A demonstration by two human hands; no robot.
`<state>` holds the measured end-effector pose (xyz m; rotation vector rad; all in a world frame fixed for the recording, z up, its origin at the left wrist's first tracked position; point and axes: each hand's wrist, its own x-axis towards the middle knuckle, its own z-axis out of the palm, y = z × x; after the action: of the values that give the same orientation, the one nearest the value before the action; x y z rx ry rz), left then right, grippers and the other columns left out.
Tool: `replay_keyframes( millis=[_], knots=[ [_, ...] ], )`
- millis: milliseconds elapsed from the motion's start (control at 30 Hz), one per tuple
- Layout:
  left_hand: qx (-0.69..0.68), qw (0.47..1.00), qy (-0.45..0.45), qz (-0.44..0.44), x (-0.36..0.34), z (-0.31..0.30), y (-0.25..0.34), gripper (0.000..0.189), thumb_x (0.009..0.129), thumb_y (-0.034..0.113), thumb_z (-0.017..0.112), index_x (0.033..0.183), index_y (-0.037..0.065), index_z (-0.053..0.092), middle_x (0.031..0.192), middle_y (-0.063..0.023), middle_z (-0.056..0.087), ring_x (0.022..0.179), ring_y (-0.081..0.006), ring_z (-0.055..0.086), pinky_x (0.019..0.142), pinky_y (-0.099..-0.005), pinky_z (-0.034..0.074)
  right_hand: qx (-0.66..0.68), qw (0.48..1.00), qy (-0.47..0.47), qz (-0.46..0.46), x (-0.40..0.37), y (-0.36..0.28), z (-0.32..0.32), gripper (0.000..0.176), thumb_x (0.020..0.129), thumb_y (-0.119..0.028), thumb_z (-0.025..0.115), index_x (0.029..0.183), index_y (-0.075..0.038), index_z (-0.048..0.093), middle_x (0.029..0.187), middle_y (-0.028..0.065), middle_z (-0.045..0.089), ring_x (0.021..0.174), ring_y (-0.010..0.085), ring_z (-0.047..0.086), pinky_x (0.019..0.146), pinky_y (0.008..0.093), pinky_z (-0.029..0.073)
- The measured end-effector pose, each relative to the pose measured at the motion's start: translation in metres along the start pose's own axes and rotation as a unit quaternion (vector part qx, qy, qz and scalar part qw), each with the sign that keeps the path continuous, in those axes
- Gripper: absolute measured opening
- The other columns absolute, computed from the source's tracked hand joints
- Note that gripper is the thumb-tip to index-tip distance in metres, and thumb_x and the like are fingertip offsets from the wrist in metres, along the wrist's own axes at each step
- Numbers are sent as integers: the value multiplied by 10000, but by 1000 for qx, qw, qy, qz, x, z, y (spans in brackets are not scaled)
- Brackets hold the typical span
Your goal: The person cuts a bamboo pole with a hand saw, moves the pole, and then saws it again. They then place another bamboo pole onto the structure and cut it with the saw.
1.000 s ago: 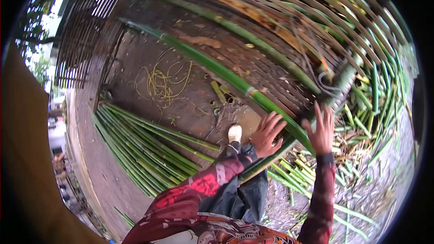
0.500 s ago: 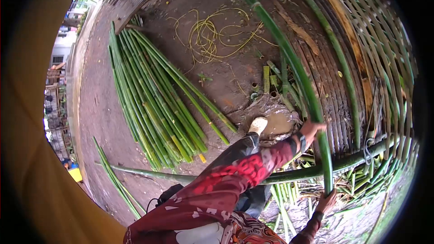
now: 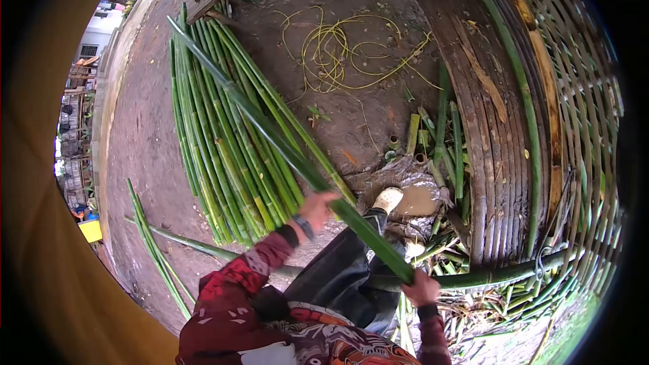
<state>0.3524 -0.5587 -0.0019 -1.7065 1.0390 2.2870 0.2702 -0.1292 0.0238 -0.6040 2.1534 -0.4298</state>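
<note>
A long green bamboo pole [image 3: 270, 135] slants from upper left to lower right before me, its far end over a pile of bamboo. My right hand [image 3: 420, 288] is closed around its near end. Farther up, my left hand [image 3: 314, 209], with a dark band at the wrist, grips the same pole from the left side; it is slightly blurred and some fingers are hidden. Below the pole lies the pile of long green bamboo poles [image 3: 230, 155] on the ground. Under my hands, another bamboo pole [image 3: 466, 280] runs crosswise at low height.
Yellow cord [image 3: 331, 54] lies loosely coiled on the dirt. At right are a slatted wooden platform [image 3: 490, 182] and a woven bamboo lattice [image 3: 588, 128]. Short bamboo offcuts [image 3: 413, 134] lie near a muddy puddle [image 3: 416, 192]. Thin bamboo strips [image 3: 155, 250] rest at lower left.
The held bamboo pole has swung left, from beside the slatted platform to over the pile. Both my hands have moved left with it, and the view has shifted slightly.
</note>
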Motion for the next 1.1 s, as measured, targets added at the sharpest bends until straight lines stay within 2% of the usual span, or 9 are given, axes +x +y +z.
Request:
replay_keyframes(
  millis=[167,300,500,633,700,800,867,967,1100],
  knots=[
    [-29,970,156,181,10,-94,140,344,946,179,733,1179,3,551,1026,-99,620,932,-231,682,806,-425,626,98,990,-88,-46,118,-211,10,482,859,-455,701,1093,-41,625,952,247,733,894,457,717,790,558,565],
    [-32,980,175,89,-5,-112,105,257,930,131,739,1091,34,564,861,-92,633,702,-242,680,662,-434,616,181,967,-147,-99,170,-339,76,617,873,-480,710,1228,11,590,1128,297,697,1052,454,692,915,540,547],
    [100,956,262,83,-12,-287,71,192,845,156,735,946,23,641,787,-109,674,632,-252,674,602,-424,588,254,911,-148,-290,168,-306,77,744,952,-452,671,1450,69,488,1463,332,511,1397,386,492,1130,480,430],
    [429,540,724,6,-57,-371,63,550,773,180,737,1258,-33,590,1096,-269,732,1000,-439,715,900,-516,575,235,953,-152,-116,155,-178,31,646,965,-422,675,1414,28,562,1390,244,618,1292,378,598,1089,451,477],
    [490,487,722,44,-72,-380,46,586,796,150,695,1342,-20,567,1174,-299,711,1109,-475,684,971,-519,564,156,979,-80,-101,138,-104,39,581,953,-401,692,1364,3,612,1342,230,656,1221,365,652,1041,443,511],
    [625,647,411,-145,-35,-360,18,477,882,379,669,1202,28,711,1188,-212,734,1163,-392,689,1012,-481,550,182,982,-45,-33,100,-48,54,540,943,-337,722,1345,7,616,1206,207,710,1118,321,708,953,420,565],
    [674,680,289,7,31,-345,-46,455,851,372,661,1187,74,736,1158,-228,735,1096,-418,698,966,-482,562,147,985,-78,41,79,-38,48,517,948,-320,724,1335,6,621,1132,173,745,1052,303,736,909,413,581],
    [761,627,72,154,72,-146,-60,249,877,132,667,1114,62,701,734,-139,668,683,-274,687,594,-430,544,276,958,-48,55,49,-22,85,488,956,-361,709,1302,-24,642,1109,181,745,959,320,747,831,446,581],
    [569,746,-23,346,51,97,-93,276,851,206,671,1036,8,723,982,-239,723,973,-431,683,899,-512,534,352,932,32,78,10,-24,97,428,967,-314,711,1284,-31,658,1047,178,757,915,310,761,807,406,581]
  ],
)
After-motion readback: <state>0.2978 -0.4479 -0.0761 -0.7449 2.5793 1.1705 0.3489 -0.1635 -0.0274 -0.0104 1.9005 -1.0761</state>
